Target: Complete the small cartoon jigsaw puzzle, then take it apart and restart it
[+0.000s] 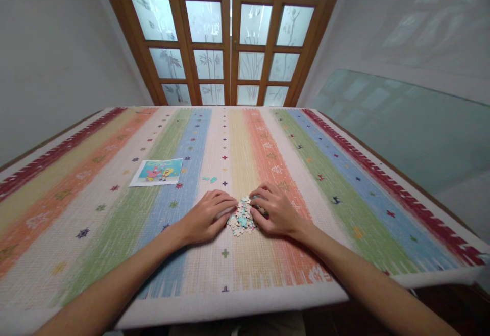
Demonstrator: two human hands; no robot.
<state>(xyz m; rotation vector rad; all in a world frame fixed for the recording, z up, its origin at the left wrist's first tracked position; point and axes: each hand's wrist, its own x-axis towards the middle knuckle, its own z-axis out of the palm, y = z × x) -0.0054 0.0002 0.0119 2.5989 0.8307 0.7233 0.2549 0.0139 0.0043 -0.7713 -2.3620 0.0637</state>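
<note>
L hand [209, 216] flat, open, R hand [275, 212] curled loosely, both flanking puzzle-piece pile [242, 219] mid-desk [344, 254]; reference picture [156, 171] far left; near edge close, wide bare cloth elsewhere.

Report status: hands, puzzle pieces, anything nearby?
Left hand and right hand flat, fingers cupping small heap of pale teal-and-white jigsaw pieces. Heap on striped woven cloth. Two loose teal pieces and cartoon reference picture lie apart, clear.
</note>
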